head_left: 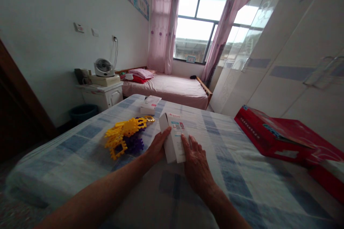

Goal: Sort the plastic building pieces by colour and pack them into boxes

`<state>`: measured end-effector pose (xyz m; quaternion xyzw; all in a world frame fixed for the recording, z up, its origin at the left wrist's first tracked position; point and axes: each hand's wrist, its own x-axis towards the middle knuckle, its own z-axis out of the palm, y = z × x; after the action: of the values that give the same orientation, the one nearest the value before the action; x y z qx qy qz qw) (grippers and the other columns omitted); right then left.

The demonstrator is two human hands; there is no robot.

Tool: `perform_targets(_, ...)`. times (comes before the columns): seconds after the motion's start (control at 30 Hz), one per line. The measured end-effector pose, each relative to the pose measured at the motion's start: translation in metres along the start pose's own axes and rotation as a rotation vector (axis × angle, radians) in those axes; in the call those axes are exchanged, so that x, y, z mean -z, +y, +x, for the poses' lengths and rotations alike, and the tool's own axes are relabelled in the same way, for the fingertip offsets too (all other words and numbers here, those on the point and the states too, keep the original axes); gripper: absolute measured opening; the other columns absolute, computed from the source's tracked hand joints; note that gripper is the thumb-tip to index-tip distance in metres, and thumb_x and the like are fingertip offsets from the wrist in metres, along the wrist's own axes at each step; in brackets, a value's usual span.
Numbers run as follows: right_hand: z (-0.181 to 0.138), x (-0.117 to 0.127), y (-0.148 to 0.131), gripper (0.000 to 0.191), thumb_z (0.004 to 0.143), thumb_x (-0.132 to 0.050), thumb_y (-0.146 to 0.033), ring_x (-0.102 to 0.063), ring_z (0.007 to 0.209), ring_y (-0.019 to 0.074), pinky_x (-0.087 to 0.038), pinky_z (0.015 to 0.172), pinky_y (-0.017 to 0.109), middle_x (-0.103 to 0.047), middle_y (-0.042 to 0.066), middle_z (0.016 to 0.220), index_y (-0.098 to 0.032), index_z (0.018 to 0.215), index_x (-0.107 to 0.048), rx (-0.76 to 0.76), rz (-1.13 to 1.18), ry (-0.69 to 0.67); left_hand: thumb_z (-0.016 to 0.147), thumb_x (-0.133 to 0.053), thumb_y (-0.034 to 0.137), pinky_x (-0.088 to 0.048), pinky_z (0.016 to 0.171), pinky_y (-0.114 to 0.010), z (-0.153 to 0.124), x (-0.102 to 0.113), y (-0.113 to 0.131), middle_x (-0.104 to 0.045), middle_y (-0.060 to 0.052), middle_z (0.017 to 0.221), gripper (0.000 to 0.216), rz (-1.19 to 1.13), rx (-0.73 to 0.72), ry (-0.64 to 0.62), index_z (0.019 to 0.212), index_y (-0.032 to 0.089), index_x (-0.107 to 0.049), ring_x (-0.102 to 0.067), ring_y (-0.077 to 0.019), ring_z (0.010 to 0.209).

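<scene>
A small white box (pixel 174 146) with printed text and a label lies tilted between my two hands, above the checked bedspread. My left hand (pixel 158 145) grips its left side, the thumb on the near upper edge and the other fingers mostly hidden. My right hand (pixel 195 157) holds its right side, with one fingertip on the printed face and the other fingers stretched along the edge. Left of the box lie yellow notched plastic pieces (pixel 130 127) in a pile, with purple notched pieces (pixel 134 142) partly under them. A second white box (pixel 151 104) sits farther back.
A large red box (pixel 271 132) lies on the right side of the blue-and-white bedspread (pixel 209 186). Beyond are a pink-covered bed (pixel 174 87), a nightstand (pixel 113 94) with a small fan (pixel 103 67), and a dark bin (pixel 84 112). White wardrobes (pixel 290 78) line the right.
</scene>
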<state>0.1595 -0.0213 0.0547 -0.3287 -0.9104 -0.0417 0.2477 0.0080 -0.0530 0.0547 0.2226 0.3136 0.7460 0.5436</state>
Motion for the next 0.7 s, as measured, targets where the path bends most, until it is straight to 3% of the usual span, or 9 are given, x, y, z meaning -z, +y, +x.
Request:
perform_targets(0.2, -0.002, -0.001, 0.002, 0.076, 0.070, -0.039, 0.001, -0.040, 0.120, 0.0300, -0.039, 0.093, 0.047, -0.030, 0.016, 0.143, -0.022, 0.142, -0.028, 0.055, 0.024, -0.059, 0.079, -0.060, 0.034, -0.048, 0.089, -0.038, 0.002, 0.004, -0.001, -0.067, -0.015, 0.107, 0.044, 0.005, -0.025, -0.001, 0.115, 0.010, -0.058, -0.062, -0.0272, 0.098)
perform_targets(0.37, 0.003, 0.004, 0.012, 0.086, 0.057, -0.037, 0.001, -0.025, 0.132, 0.0237, -0.030, 0.102, 0.046, -0.022, 0.009, 0.148, -0.022, 0.139, -0.031, 0.089, 0.352, -0.097, 0.081, -0.052, 0.034, -0.044, 0.092, -0.043, 0.003, 0.004, 0.004, -0.067, -0.015, 0.105, 0.045, -0.127, 0.081, -0.011, 0.119, 0.009, -0.055, -0.061, -0.0286, 0.100)
perform_targets(0.53, 0.016, 0.011, 0.025, 0.063, 0.070, -0.035, -0.015, -0.039, 0.125, 0.0209, -0.034, 0.102, 0.042, -0.041, 0.008, 0.138, -0.019, 0.133, -0.042, -0.196, 0.851, -0.027, 0.082, -0.049, 0.033, -0.041, 0.094, -0.047, 0.002, -0.001, 0.008, -0.067, -0.014, 0.106, 0.048, -0.191, 0.065, -0.024, 0.123, 0.009, -0.051, -0.061, -0.0299, 0.101)
perform_targets(0.7, 0.021, 0.012, 0.027, 0.056, 0.069, -0.041, -0.025, -0.055, 0.107, 0.0244, -0.046, 0.086, 0.041, -0.057, 0.010, 0.123, -0.018, 0.123, -0.052, -0.378, 1.244, -0.197, 0.081, -0.049, 0.033, -0.040, 0.095, -0.047, 0.006, 0.004, 0.007, -0.068, -0.013, 0.103, 0.045, -0.197, 0.008, -0.039, 0.120, 0.010, -0.053, -0.061, -0.0293, 0.100)
